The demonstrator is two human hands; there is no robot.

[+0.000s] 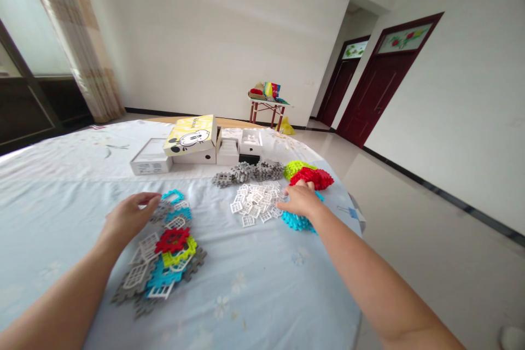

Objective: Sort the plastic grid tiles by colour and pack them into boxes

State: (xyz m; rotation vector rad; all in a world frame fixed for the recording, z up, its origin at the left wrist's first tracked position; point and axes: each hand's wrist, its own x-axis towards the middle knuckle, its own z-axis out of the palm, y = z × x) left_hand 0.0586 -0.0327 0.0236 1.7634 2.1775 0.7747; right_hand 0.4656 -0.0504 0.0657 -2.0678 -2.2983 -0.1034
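Head view: right hand [301, 199] laid over the piles, fingers spread between red pieces [315, 177] and blue pieces [296, 222]; whether anything is gripped cannot be told, fingertips being partly hidden. Left hand [131, 216] held half-curled at the far end of a mixed heap [164, 260], thumb and forefinger brought near each other; a grip there cannot be confirmed.

Handling, as judged: a single piece is best taken by its toothed rim with the fingertips, so that interlocked neighbours are not dragged along. Thin frames are better pinched lightly at the edge. The wrist is best kept high, clear of the loose white frames [256, 201].

Pieces: flat, notched plastic squares, some with openings cut through. In the heap, red, blue, lime and gray are overlapped with white lattice frames. White frames are scattered just left of the right hand; gray pieces [262, 170] are banked behind them, lime pieces [296, 167] beside the red. All are set on a cloth-covered table [262, 290], with boxes [192, 136] ranged beyond.
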